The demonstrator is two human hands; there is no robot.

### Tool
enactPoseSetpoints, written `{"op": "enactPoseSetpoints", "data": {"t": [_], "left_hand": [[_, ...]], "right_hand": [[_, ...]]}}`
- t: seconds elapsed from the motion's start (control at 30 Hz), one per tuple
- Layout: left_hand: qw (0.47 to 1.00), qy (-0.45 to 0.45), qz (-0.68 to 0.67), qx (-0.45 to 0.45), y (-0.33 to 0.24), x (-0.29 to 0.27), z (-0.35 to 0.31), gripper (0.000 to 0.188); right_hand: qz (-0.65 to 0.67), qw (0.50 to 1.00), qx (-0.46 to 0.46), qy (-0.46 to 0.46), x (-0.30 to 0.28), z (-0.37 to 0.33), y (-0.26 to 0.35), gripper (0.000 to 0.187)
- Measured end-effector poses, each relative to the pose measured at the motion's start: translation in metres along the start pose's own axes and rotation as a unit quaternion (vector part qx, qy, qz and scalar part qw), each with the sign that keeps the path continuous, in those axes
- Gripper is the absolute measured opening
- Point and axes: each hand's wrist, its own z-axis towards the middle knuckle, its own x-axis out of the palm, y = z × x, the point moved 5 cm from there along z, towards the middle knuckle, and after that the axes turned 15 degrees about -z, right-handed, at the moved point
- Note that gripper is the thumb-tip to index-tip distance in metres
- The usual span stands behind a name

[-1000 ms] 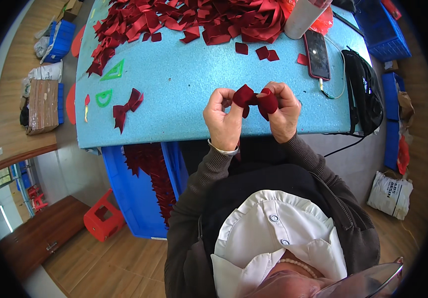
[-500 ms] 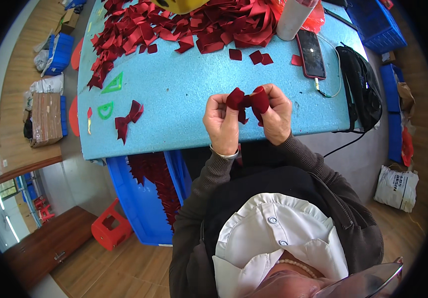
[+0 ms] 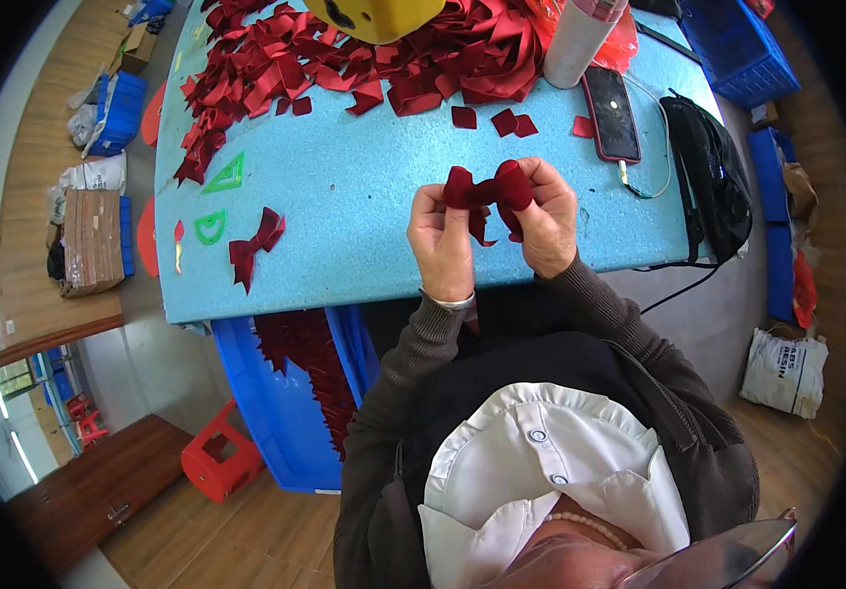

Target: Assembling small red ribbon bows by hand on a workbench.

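Note:
Between my two hands, just above the near part of the blue table (image 3: 344, 231), is a dark red velvet bow (image 3: 511, 185) with two loops and short tails hanging below. My left hand (image 3: 445, 243) pinches the left loop between thumb and fingers. The right loop is pinched by my right hand (image 3: 551, 221), its thumb on the near side. Another red bow (image 3: 257, 245) lies on the table to the left. A large heap of red ribbon pieces (image 3: 295, 69) covers the far side, with a few small red squares (image 3: 463, 118) loose in front of it.
At the right are a phone (image 3: 612, 113) on a white cable, a pale bottle (image 3: 580, 44) and a black bag (image 3: 713, 177). Green set square (image 3: 226, 175) and protractor (image 3: 210, 228) lie left. Below the table's edge stands a blue crate (image 3: 281, 422) with red pieces, near a red stool (image 3: 219, 454).
The bow's loops have been drawn slightly further apart, and its middle shows more plainly. A yellow object at the top edge has come further into view.

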Motion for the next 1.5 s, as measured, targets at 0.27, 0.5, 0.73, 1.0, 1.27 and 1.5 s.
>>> {"op": "enactPoseSetpoints", "data": {"t": [0.27,0.5,0.73,1.0,1.27,1.5], "left_hand": [[0.998,-0.003,0.036,0.045,-0.017,-0.001,0.004,0.014],[0.989,-0.008,0.112,0.100,-0.031,0.009,0.002,0.012],[0.977,-0.031,0.157,0.137,-0.015,-0.011,0.012,0.016],[0.957,-0.014,0.229,0.176,-0.027,-0.018,0.008,0.017],[0.960,0.008,0.216,0.178,-0.030,-0.021,0.003,0.015],[0.977,0.006,0.167,0.130,-0.021,-0.021,-0.002,0.014]], "right_hand": [[-0.032,0.996,-0.080,0.034,0.010,0.005,0.014,0.015],[-0.020,0.999,-0.034,0.026,0.018,0.007,0.013,0.014],[-0.056,0.998,-0.013,0.014,0.019,0.014,-0.002,0.007],[-0.193,0.980,-0.023,0.040,0.019,0.005,0.005,0.006],[-0.244,0.967,-0.060,0.048,0.017,0.001,0.003,0.008],[-0.106,0.992,0.040,0.061,0.015,-0.002,-0.003,0.012]]}}
